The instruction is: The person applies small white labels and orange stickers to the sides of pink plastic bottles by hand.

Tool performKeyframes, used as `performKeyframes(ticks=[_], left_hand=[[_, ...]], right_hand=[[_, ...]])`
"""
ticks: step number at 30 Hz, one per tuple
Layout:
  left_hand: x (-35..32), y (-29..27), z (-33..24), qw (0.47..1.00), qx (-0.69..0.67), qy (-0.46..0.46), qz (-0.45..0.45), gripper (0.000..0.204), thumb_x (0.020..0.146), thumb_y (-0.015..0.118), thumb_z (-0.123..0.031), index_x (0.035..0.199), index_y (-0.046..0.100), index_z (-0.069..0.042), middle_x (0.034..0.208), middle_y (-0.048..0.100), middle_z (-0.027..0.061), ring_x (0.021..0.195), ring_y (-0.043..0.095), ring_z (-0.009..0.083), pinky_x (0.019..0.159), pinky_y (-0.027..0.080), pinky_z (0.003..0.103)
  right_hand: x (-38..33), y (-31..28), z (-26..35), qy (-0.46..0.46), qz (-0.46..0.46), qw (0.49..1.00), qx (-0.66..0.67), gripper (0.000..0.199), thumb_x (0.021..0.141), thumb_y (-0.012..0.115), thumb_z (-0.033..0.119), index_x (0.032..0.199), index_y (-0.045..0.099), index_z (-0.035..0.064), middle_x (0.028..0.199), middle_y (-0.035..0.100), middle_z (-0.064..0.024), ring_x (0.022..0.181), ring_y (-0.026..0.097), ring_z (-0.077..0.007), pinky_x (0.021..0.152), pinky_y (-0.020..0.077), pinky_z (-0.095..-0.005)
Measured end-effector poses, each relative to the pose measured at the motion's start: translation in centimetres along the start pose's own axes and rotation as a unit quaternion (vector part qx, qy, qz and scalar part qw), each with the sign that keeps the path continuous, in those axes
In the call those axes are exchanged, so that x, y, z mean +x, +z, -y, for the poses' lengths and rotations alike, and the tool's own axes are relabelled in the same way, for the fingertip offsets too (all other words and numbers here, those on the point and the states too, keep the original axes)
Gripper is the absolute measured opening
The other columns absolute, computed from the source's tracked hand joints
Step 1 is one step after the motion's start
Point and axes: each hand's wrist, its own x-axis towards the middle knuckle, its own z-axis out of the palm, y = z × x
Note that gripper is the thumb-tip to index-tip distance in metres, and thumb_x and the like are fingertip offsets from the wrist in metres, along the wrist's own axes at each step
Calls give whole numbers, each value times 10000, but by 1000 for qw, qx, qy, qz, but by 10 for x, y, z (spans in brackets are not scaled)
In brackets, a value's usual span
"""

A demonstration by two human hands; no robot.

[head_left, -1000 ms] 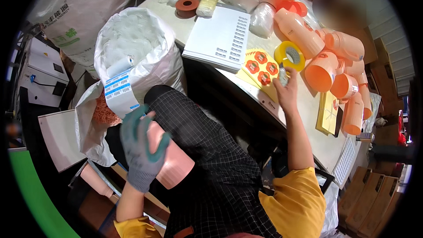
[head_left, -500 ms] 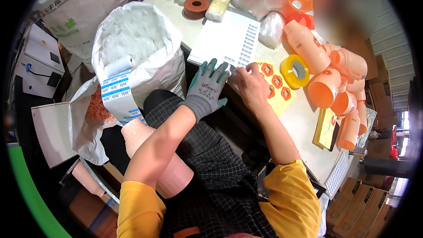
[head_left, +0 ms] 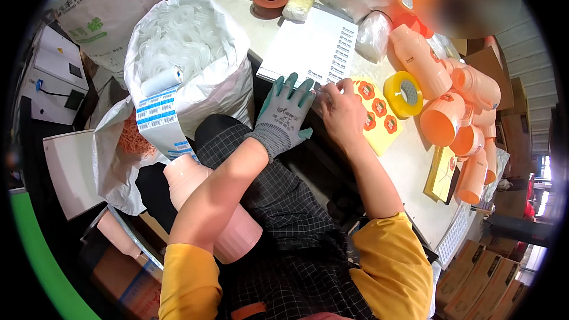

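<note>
Landmark: white label-sheet stack (head_left: 308,47), lying on the white table (head_left: 415,195), rows of small dark labels down its right side and along its near edge. Left hand (head_left: 281,115), in a grey-green coated glove, is at the stack's near edge, palm down, fingers spread nearly straight with tips on the sheets; nothing seen in its grip. Bare right hand (head_left: 342,109) is at the stack's near right corner, fingers bent and thumb side close to the labels; fingertips partly hidden, so can't tell if they pinch anything. Pink ribbed bottle (head_left: 237,240) lies in the lap, below and left of the stack, left forearm crossing over it. Right of the stack: yellow sheets with red flower-shaped stickers (head_left: 379,112), then a yellow tape roll (head_left: 394,98), then a pile of peach bottles (head_left: 421,59) farther over. Just beyond the stack's far end: reddish-brown tape roll (head_left: 261,7) and pale yellow wrapped bundle (head_left: 300,3). Left of the stack: white sack (head_left: 222,98) full of clear plastic rings (head_left: 178,41), with a blue-and-white barcode label strip (head_left: 163,124) hanging down its front.
</note>
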Motion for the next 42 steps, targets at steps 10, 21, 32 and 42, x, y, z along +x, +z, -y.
performKeyframes(ticks=[10, 21, 32, 42], left_hand=[[2, -8, -6, 999, 21, 1, 35, 913, 897, 722, -592, 1605, 437, -91, 1705, 314, 138, 1593, 234, 392, 1313, 174, 577], [-25, -58, -33, 990, 32, 31, 135, 758, 874, 714, -584, 1381, 649, -23, 1485, 585, 212, 1432, 475, 387, 1238, 277, 575], [-294, -73, -58, 939, -47, -213, -267, 414, 782, 880, -333, 1059, 674, -106, 1190, 679, 84, 1029, 663, 278, 858, 508, 459], [-313, -20, -81, 895, -19, -263, -359, 281, 828, 856, -225, 1079, 737, -185, 1117, 660, 33, 1088, 663, 268, 865, 561, 454]], right_hand=[[7, 1, 3, 20, -19, 999, -17, 180, 952, 703, 193, 1122, 749, 155, 988, 611, -111, 805, 686, -325, 659, 547, -440], [-16, -19, 43, -18, -67, 980, 186, 414, 1000, 668, 63, 1395, 724, 173, 1089, 575, -93, 892, 618, -210, 809, 531, -322], [-126, 14, 143, -261, 85, 909, 314, 484, 816, 825, 58, 1285, 784, 172, 976, 698, -49, 793, 679, -224, 666, 563, -329], [-119, 19, 170, -456, 30, 872, 174, 479, 759, 875, 183, 1233, 827, 243, 980, 700, 2, 672, 553, -127, 530, 455, -248]])
